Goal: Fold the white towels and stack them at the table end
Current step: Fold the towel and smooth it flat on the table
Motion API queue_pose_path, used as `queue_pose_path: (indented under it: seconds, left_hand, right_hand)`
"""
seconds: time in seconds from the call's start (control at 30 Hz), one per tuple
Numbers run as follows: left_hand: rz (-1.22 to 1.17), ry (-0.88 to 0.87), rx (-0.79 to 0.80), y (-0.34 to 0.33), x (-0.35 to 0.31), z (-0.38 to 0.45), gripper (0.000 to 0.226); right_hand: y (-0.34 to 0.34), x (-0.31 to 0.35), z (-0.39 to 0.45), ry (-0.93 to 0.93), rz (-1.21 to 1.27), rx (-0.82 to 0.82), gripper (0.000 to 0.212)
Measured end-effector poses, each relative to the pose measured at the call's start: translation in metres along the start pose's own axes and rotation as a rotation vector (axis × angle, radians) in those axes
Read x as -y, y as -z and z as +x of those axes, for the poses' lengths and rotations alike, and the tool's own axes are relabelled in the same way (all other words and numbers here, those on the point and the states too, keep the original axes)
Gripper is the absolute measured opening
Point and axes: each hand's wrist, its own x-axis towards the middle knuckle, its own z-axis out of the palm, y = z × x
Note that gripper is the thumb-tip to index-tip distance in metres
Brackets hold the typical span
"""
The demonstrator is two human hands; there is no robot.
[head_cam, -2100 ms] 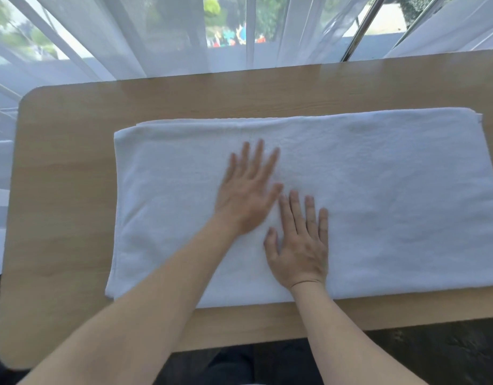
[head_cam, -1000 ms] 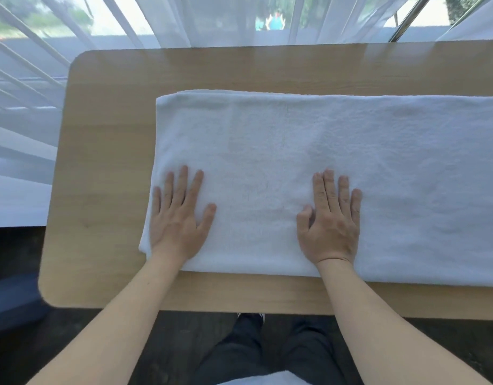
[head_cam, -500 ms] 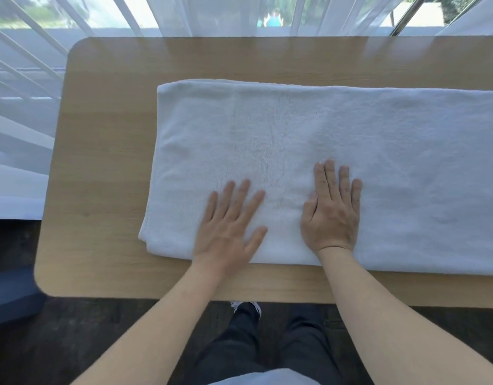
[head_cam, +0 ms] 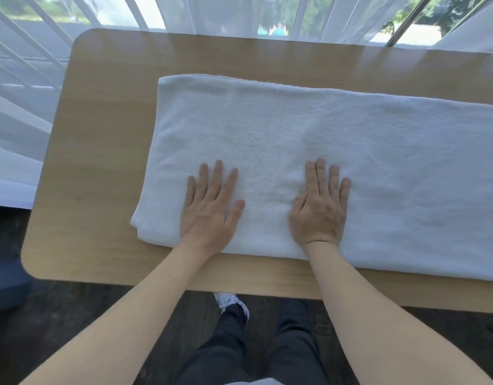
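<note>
On the wooden table [head_cam: 101, 168], a white towel [head_cam: 351, 151] lies long and flat, folded over once by the look of its thick near edge, and it runs off the picture toward 3 o'clock. Both hands press down on it with straight, spread fingers and hold nothing. The left hand [head_cam: 209, 209] sits near the towel's 9 o'clock end, close to the near edge. The right hand [head_cam: 320, 209] lies flat just toward 3 o'clock of it, with a strip of towel between them. This step looks like smoothing before the next fold. To do it well, slide flat palms from the middle out toward 9 and 3 o'clock, push the bumps away, and keep the edges lined up. Then the 9 o'clock end can be lifted by its corners and laid over. No stack shows at the table end yet.
</note>
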Motion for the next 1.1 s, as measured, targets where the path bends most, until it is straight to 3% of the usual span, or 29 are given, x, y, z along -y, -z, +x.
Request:
queue_pose_path:
  seconds: [0.1,0.37,0.53,0.93,1.1]
  left_hand:
    - [0.037,-0.174,0.012,-0.02,-0.059,0.009,0.061]
    - [0.065,-0.075,-0.041,-0.031,-0.076,0.013,0.055]
    - [0.077,0.096,-0.033,-0.04,-0.133,0.041,0.061]
    - [0.123,-0.373,0.056,-0.082,-0.356,0.152,0.069]
    - [0.159,-0.486,0.071,-0.098,-0.439,0.199,0.065]
  right_hand:
    - [-0.001,0.0,0.001,0.0,-0.005,0.023,0.061]
    - [0.011,-0.009,0.002,0.046,0.112,0.119,0.054]
    - [0.032,-0.081,0.008,0.192,-0.02,0.247,0.058]
    - [0.098,-0.303,0.026,-0.3,-0.115,0.185,0.064]
    - [0.114,-0.332,0.017,-0.459,-0.027,-0.076,0.052]
